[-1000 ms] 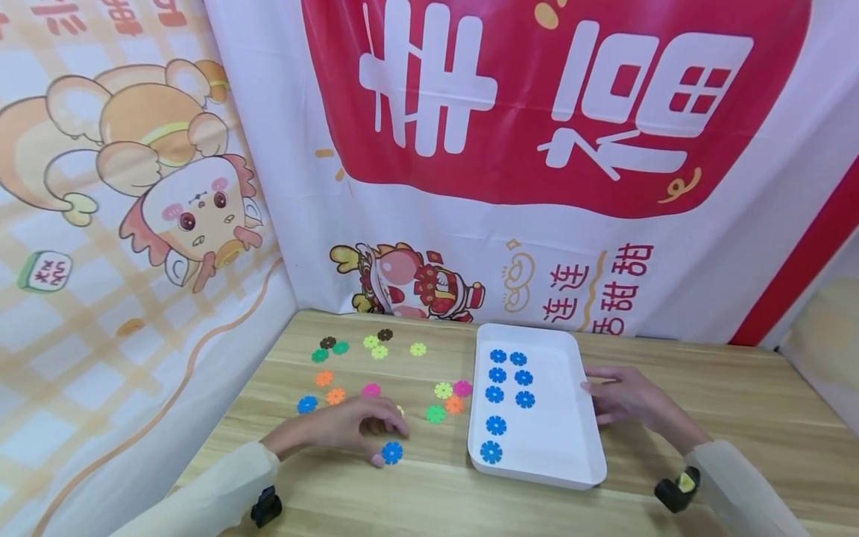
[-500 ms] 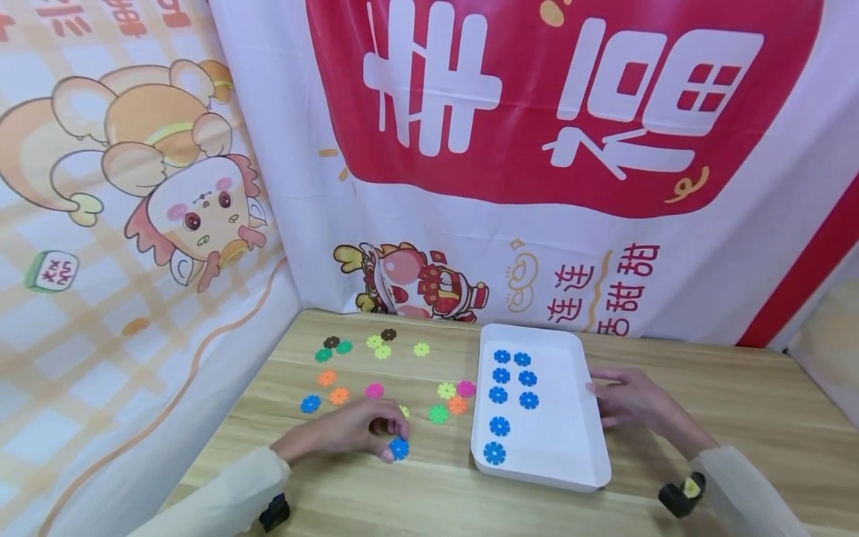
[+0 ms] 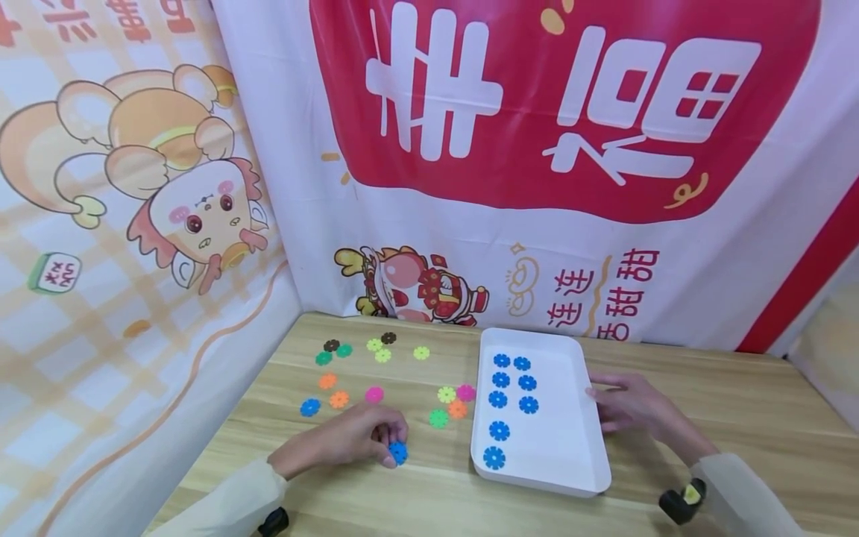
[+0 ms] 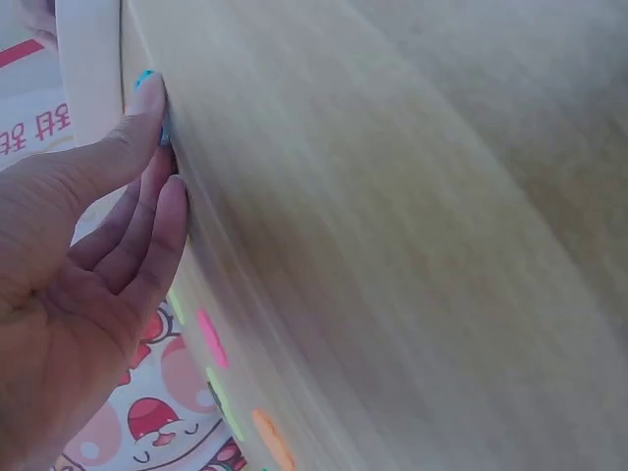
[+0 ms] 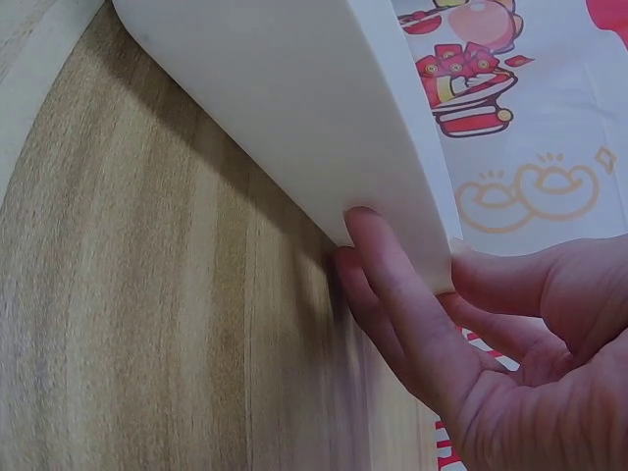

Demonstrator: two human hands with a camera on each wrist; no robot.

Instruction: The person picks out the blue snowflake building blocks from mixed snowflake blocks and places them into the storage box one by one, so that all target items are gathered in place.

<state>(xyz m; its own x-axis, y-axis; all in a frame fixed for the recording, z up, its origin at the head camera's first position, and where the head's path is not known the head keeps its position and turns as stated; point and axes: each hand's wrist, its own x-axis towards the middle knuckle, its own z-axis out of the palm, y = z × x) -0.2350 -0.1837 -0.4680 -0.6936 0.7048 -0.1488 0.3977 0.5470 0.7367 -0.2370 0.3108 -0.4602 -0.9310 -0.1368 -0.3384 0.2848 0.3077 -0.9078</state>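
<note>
Between thumb and fingers, my left hand [image 3: 354,438] pinches a blue snowflake disc [image 3: 399,453] just over the table, left of the white tray [image 3: 562,462]. The left wrist view shows only slivers of that blue disc [image 4: 144,78] at the thumb tip; the fingers hide the rest. At the tray's right side, my right hand [image 3: 629,405] holds the wall. In the right wrist view, its thumb lies at the rim of the tray [image 5: 285,108] and its fingers press the outer wall. Several blue discs [image 3: 499,430] lie flat inside the tray, in its left half.
Loose discs lie on the wooden table [image 3: 376,507]: a blue one [image 3: 310,407], orange ones [image 3: 339,400], a pink one [image 3: 374,394], green ones [image 3: 439,418], yellow ones [image 3: 421,353] and dark ones [image 3: 332,345]. A printed curtain [image 3: 429,201] hangs behind the table.
My left hand, at first over the blue disc with thumb and fingers apart, has closed on it and shifted it slightly right. My right hand stays on the tray's side.
</note>
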